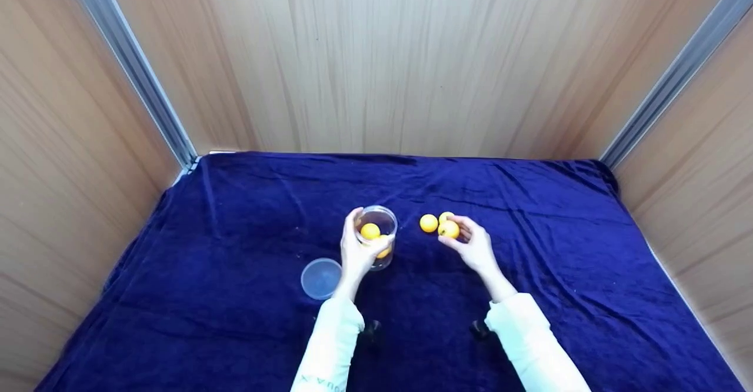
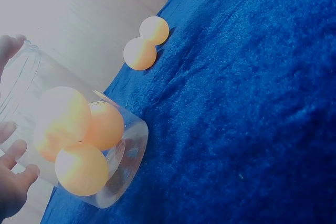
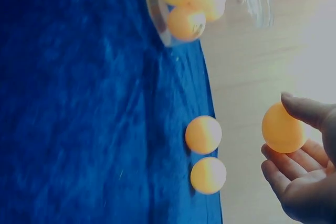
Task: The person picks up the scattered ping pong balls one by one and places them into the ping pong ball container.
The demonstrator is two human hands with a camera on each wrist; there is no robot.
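A clear plastic jar [image 1: 385, 261] stands uncapped on the blue cloth with several orange ping-pong balls [image 2: 81, 169] inside. My left hand [image 1: 357, 255] grips the jar near its rim, thumb and fingers on opposite sides. To the right, my right hand [image 1: 477, 249] pinches one orange ping-pong ball [image 3: 283, 128] between thumb and fingertips, raised above the cloth. Just beyond that hand, two more ping-pong balls [image 3: 203, 135] lie side by side on the cloth; in the head view the held ball partly overlaps the farther one [image 1: 446, 216].
A round translucent lid [image 1: 321, 279] lies flat on the cloth, left of the left wrist. The dark blue velvet cloth [image 1: 235, 321] has shallow wrinkles. Wood-grain panels [image 1: 388, 62] enclose the table at the back and both sides, with metal posts [image 1: 135, 68] at the corners.
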